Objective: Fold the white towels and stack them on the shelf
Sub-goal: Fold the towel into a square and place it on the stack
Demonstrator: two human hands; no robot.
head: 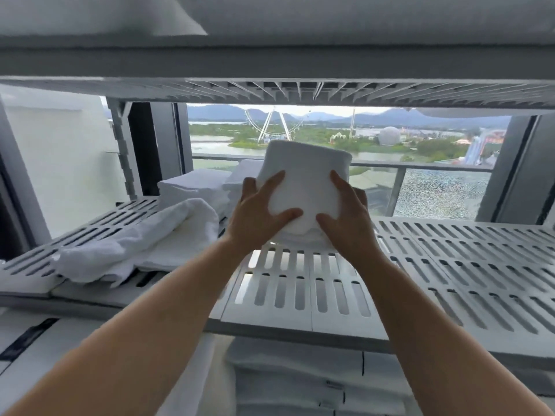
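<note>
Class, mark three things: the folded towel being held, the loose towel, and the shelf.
Folded towel (304, 172): head view, its top face above the fingers.
Loose towel (132, 246): head view, middle of the crumpled part.
Shelf (468, 259): head view, bare slotted part on the right.

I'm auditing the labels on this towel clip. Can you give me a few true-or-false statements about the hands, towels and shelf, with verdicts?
1. Both the left hand and the right hand grip the folded towel. True.
2. The crumpled towel lies to the right of the hands. False: it lies on the shelf to their left.
3. A stack of folded towels stands at the back of the shelf, left of the held one. True.
4. The shelf surface is a solid sheet. False: it is cut through with rows of slots.
</note>
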